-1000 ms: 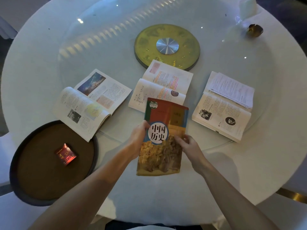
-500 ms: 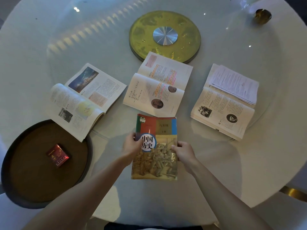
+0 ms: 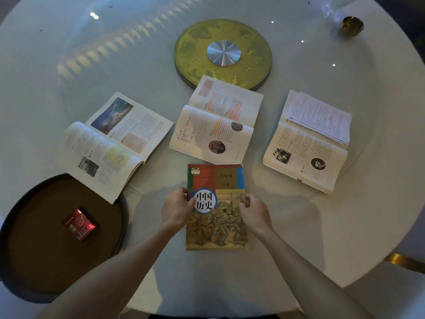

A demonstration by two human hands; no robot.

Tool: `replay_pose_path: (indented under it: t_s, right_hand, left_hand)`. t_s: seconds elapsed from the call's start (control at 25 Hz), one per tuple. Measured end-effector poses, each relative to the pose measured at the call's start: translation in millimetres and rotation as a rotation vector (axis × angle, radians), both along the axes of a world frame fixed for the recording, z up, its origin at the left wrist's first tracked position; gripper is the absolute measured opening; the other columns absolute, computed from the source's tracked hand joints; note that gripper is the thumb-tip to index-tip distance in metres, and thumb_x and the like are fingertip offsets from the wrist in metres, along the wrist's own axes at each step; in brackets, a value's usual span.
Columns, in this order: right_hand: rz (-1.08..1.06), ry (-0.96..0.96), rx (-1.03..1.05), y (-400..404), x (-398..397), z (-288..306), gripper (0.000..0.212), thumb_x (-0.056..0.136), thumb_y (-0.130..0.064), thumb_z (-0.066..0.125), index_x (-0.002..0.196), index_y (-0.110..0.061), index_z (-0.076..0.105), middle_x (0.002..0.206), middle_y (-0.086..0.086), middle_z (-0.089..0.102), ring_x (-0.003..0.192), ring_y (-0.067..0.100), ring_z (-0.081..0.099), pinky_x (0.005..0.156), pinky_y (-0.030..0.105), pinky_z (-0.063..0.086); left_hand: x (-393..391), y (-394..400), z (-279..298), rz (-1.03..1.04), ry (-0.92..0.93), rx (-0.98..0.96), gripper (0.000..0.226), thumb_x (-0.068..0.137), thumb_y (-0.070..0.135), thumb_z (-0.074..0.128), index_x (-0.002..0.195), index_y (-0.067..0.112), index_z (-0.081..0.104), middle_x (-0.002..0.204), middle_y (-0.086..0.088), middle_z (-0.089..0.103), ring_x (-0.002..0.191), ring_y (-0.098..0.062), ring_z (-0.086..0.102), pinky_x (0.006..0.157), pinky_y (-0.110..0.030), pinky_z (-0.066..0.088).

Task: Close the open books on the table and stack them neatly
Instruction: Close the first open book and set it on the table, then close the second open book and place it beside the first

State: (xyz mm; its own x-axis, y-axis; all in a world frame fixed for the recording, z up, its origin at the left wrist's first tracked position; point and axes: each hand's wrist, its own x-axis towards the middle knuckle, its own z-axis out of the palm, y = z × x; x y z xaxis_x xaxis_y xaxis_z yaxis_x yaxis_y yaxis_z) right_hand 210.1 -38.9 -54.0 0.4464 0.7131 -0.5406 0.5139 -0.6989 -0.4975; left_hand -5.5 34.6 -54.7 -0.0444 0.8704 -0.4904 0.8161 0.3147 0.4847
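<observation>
A closed history textbook [image 3: 216, 226] with a colourful cover lies flat near the table's front edge. My left hand [image 3: 177, 209] grips its left edge and my right hand [image 3: 254, 212] grips its right edge. Beyond it three books lie open, pages up: one at the left [image 3: 110, 143], partly over the tray, one in the middle [image 3: 218, 120], and one at the right [image 3: 305, 146] with loose white sheets [image 3: 319, 116] on its far page.
The round white table [image 3: 345, 215] has a glass turntable with a gold hub disc [image 3: 248, 67] at its centre. A dark round tray [image 3: 34, 249] at the front left holds a small red box [image 3: 78, 224]. A small gold object [image 3: 350, 26] sits at the far right.
Both hands have drawn the closed textbook toward me and set it down flat and square to the table edge. The middle open book, partly covered before, now shows fully.
</observation>
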Motion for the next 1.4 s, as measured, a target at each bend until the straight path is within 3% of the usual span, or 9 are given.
replay_pose_path:
  t_s: [0.12, 0.24, 0.44, 0.6, 0.84, 0.96, 1.04, 1.2, 1.4]
  right_hand:
    - [0.024, -0.03, -0.033, -5, 0, 5, 0.03, 0.097, -0.031, 0.054, 0.122, -0.018, 0.064, 0.107, -0.001, 0.069, 0.097, 0.021, 0.065, 0.072, 0.031, 0.045]
    - [-0.011, -0.032, -0.009, -9, 13, 14, 0.031, 0.097, -0.032, 0.054, 0.119, -0.015, 0.068, 0.112, 0.005, 0.071, 0.099, 0.023, 0.065, 0.079, 0.033, 0.051]
    - [-0.269, 0.067, 0.176, -6, 76, 36, 0.019, 0.091, -0.036, 0.07, 0.096, -0.017, 0.071, 0.095, 0.002, 0.072, 0.093, 0.025, 0.068, 0.084, 0.038, 0.055]
    - [-0.479, 0.143, 0.255, 4, 157, 42, 0.03, 0.086, -0.031, 0.076, 0.108, -0.014, 0.067, 0.099, 0.001, 0.068, 0.094, 0.024, 0.066, 0.087, 0.048, 0.058]
    - [-0.7, 0.129, 0.226, 0, 269, 13, 0.047, 0.082, -0.033, 0.08, 0.118, -0.008, 0.062, 0.111, 0.006, 0.065, 0.096, 0.022, 0.061, 0.078, 0.032, 0.045]
    - [-0.732, 0.196, 0.161, -2, 292, -6, 0.035, 0.082, -0.03, 0.079, 0.106, -0.012, 0.061, 0.105, 0.007, 0.067, 0.092, 0.024, 0.062, 0.073, 0.034, 0.045]
    - [-0.708, 0.246, 0.128, -4, 294, -14, 0.029, 0.083, -0.023, 0.075, 0.105, -0.012, 0.061, 0.104, 0.006, 0.067, 0.09, 0.024, 0.063, 0.069, 0.038, 0.05]
    - [-0.742, 0.283, 0.11, -4, 293, -19, 0.023, 0.083, -0.01, 0.066, 0.107, -0.01, 0.067, 0.098, 0.006, 0.071, 0.075, 0.022, 0.065, 0.051, 0.03, 0.052]
    - [-0.759, 0.321, 0.088, -13, 284, -8, 0.023, 0.081, 0.0, 0.056, 0.1, -0.004, 0.069, 0.088, 0.007, 0.069, 0.068, 0.021, 0.059, 0.052, 0.031, 0.051]
  left_hand:
    - [-2, 1, 7, -0.021, 0.002, 0.117, 0.041, 0.089, 0.034, 0.07, 0.125, 0.017, 0.062, 0.113, -0.003, 0.063, 0.092, -0.017, 0.064, 0.062, -0.027, 0.054]
    - [10, 10, 17, -0.121, -0.156, 0.17, 0.026, 0.09, 0.027, 0.069, 0.113, 0.016, 0.066, 0.105, 0.0, 0.064, 0.088, -0.014, 0.064, 0.065, -0.023, 0.054]
    - [67, 39, 38, -0.351, -0.345, 0.007, 0.031, 0.09, 0.028, 0.072, 0.114, 0.009, 0.071, 0.103, -0.002, 0.072, 0.087, -0.012, 0.067, 0.07, -0.022, 0.051]
    - [140, 63, 46, -0.319, -0.45, -0.116, 0.037, 0.09, 0.031, 0.072, 0.12, 0.009, 0.068, 0.11, -0.009, 0.073, 0.085, -0.012, 0.065, 0.066, -0.023, 0.049]
    - [254, 94, 31, -0.155, -0.358, -0.065, 0.061, 0.087, 0.035, 0.076, 0.139, 0.011, 0.055, 0.138, -0.014, 0.059, 0.124, -0.029, 0.058, 0.101, -0.038, 0.047]
    - [286, 103, 19, -0.103, -0.338, -0.063, 0.069, 0.086, 0.032, 0.076, 0.144, 0.009, 0.048, 0.144, -0.012, 0.054, 0.13, -0.028, 0.053, 0.097, -0.032, 0.042]
    - [297, 102, 13, -0.047, -0.34, -0.095, 0.065, 0.085, 0.029, 0.076, 0.141, 0.008, 0.05, 0.135, -0.01, 0.058, 0.116, -0.024, 0.058, 0.089, -0.03, 0.045]
    - [304, 99, 7, -0.049, -0.301, -0.15, 0.027, 0.087, 0.026, 0.073, 0.109, 0.013, 0.064, 0.105, -0.001, 0.067, 0.089, -0.016, 0.064, 0.061, -0.025, 0.05]
    - [284, 93, 8, -0.14, -0.256, -0.189, 0.008, 0.093, 0.019, 0.064, 0.089, 0.014, 0.07, 0.095, -0.005, 0.073, 0.074, -0.008, 0.066, 0.056, -0.02, 0.052]
